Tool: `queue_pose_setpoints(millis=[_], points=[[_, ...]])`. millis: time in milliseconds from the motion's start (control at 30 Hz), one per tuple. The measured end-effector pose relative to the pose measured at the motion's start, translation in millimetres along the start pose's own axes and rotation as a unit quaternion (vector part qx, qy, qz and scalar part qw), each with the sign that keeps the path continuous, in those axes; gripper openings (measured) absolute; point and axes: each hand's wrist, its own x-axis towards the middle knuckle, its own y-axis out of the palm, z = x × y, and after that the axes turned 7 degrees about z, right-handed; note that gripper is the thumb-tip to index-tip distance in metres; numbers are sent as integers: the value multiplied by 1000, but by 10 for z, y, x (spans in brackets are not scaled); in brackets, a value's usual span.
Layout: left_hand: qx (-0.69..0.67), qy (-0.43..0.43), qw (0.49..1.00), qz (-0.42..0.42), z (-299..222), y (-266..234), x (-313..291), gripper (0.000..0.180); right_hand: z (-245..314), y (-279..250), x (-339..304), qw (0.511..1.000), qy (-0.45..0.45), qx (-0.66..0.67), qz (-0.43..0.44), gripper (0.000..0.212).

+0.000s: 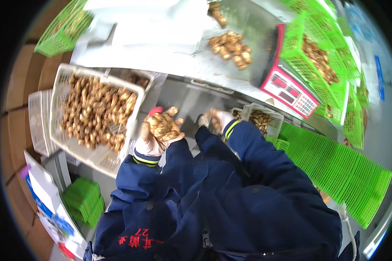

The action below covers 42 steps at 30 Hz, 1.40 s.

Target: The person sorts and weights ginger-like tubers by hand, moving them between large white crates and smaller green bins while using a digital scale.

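Observation:
My left hand (147,140), beside the white crate's near right corner, is wrapped round a cluster of brown mushrooms (163,125). A red bit shows just beyond the cluster. My right hand (216,119) is lower centre-right of the table edge, near a pale basket (275,125) with more brown mushrooms in it. Motion smears its fingers, so whether they hold anything cannot be told. To my left stands a large white crate (56,93) with many loose brown mushrooms (93,108) in it.
Across the metal table (183,61) lies a pile of mushrooms (231,47), left of a red-and-white scale (287,92). On the scale sits a green basket (292,48) of mushrooms. Nested green baskets (335,169) stretch along my right. Cardboard boxes (19,130) line the left side.

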Motion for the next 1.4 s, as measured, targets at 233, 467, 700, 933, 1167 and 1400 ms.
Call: queue_pose_setpoints(millis=[233,467,700,933,1167,1400], points=[[201,-101,974,36,758,1403,2074,51,-284,-199,-757,988,-68,-134,29,30],[320,-35,945,52,1401,2068,3257,53,-72,-180,-1100,983,-177,48,5,16],[330,-44,939,-81,967,1172,2323,34,99,-246,-1842,935,-287,-25,206,53],[255,-138,942,-168,383,314,670,25,1078,94,-3045,794,-538,-264,-105,35],[148,-95,959,-224,89,76,-234,21,1634,-29,-3051,684,-687,-12,-245,36],[201,-78,945,-247,-453,100,-740,29,1009,1391,-1909,826,-510,-241,1,41]])
